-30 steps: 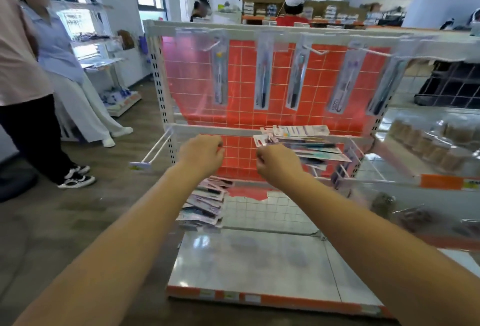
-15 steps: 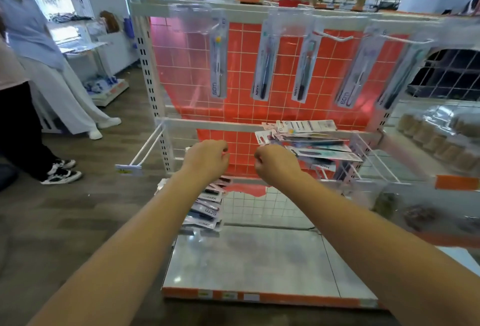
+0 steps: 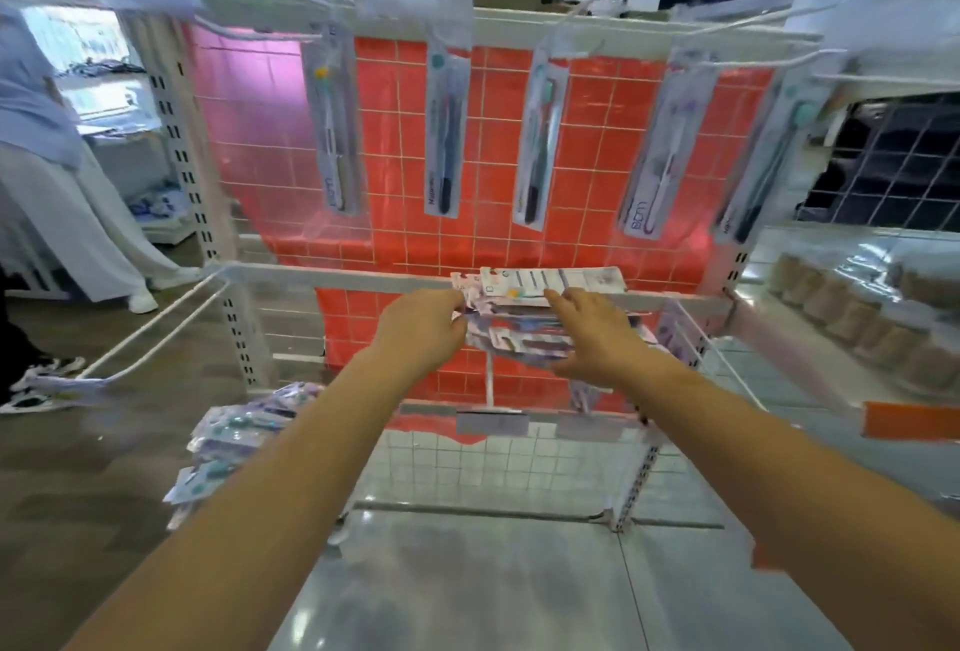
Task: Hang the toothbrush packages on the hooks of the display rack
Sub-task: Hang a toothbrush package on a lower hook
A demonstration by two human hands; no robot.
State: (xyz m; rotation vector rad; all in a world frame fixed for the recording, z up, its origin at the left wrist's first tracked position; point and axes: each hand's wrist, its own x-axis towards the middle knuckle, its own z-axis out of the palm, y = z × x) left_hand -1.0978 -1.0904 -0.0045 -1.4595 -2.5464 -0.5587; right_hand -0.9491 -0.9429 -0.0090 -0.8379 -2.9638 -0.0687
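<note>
The left hand (image 3: 421, 333) curls its fingers onto the near-left edge of the stack of toothbrush packages (image 3: 524, 323) lying on the middle rail of the display rack (image 3: 332, 276); the right hand (image 3: 592, 333) lies flatter over the stack's right side, fingers spread, thumb beneath (whether it pinches any single pack cannot be told). Judging by this, one package should be peeled off cleanly, then its hole threaded onto a free hook (image 3: 156, 333) out beyond the left hand.
</note>
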